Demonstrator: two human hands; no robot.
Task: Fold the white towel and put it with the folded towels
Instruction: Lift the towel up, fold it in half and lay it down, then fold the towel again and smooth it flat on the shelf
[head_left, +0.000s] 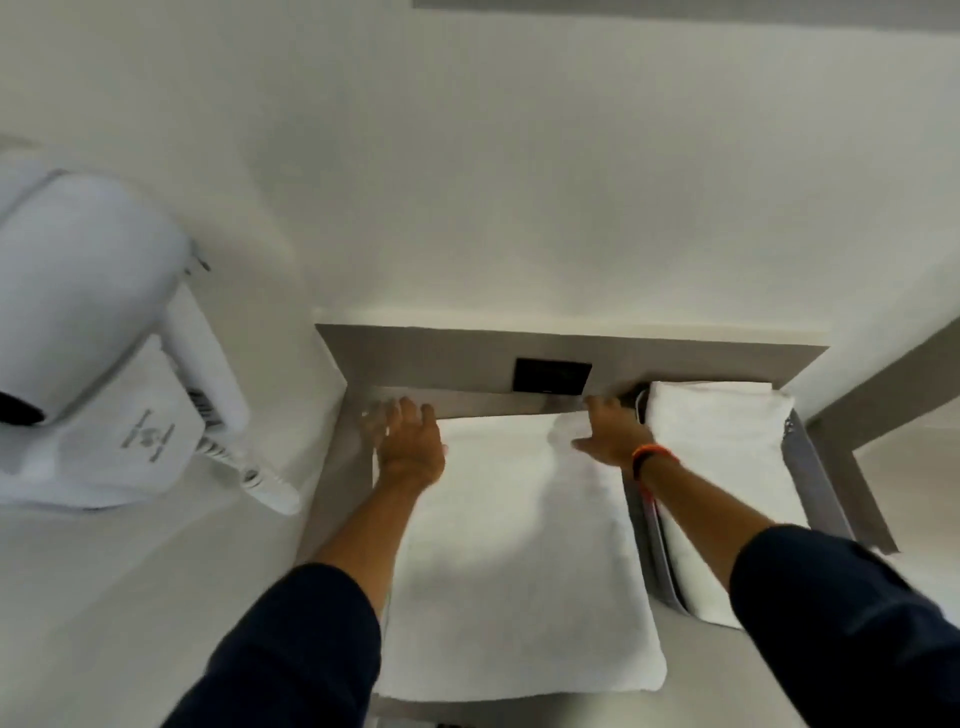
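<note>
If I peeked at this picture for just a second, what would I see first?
Two arms in dark sleeves reach forward, and the left hand and right hand press on the far end of a white towel lying flat on a grey shelf. Another folded towel lies to its right. A white hair dryer hangs on the wall at the left.

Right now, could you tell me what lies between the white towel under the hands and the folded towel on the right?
In the head view, only a bare strip of grey shelf separates the white towel from the folded towel.
</note>
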